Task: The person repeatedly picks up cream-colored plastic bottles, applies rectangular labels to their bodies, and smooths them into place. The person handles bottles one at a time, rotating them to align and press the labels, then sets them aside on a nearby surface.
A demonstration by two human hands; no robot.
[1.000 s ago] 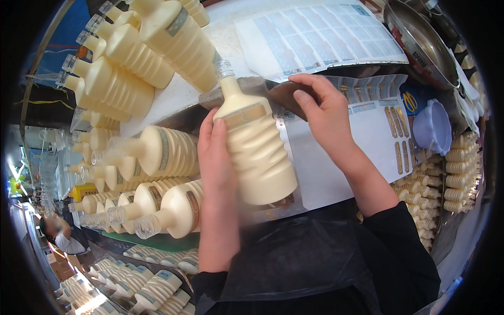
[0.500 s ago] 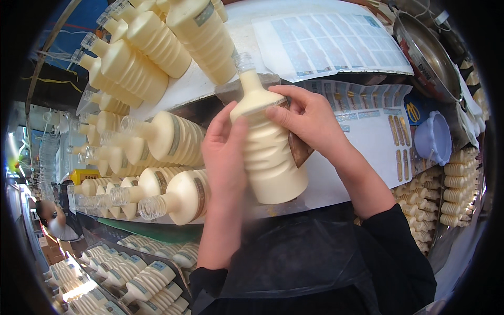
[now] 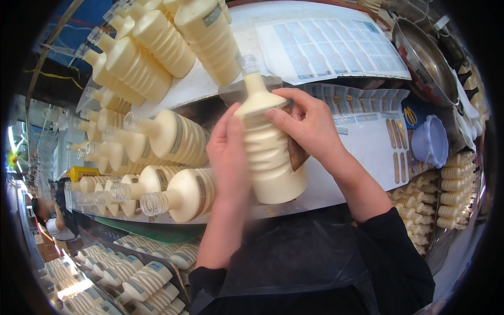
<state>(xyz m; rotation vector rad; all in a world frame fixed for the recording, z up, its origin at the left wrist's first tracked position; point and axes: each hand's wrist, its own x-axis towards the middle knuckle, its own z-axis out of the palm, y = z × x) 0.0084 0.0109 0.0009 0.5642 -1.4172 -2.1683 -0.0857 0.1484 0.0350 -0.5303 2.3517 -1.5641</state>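
A cream ribbed plastic bottle point(image 3: 270, 152) with a clear threaded neck stands upright in front of me, held between both hands. My left hand point(image 3: 228, 155) lies flat against its left side. My right hand point(image 3: 310, 126) wraps its upper right side, fingers pressing a brown label point(image 3: 296, 155) onto the bottle's shoulder. Both forearms come up from the lower edge, with dark sleeves near the elbows.
Several cream bottles point(image 3: 173, 136) lie on their sides on the white table point(image 3: 320, 191) to the left and behind. Sheets of labels point(image 3: 336, 47) lie at the back and right. A metal bowl point(image 3: 425, 63), a pale blue cup point(image 3: 430, 142) and stacked bottles point(image 3: 457, 189) are at the right. More bottles point(image 3: 142, 281) fill crates below left.
The bottle has been turned from tilted to more upright and shifted slightly right. My right hand slid from the top edge down onto the bottle's shoulder with the label.
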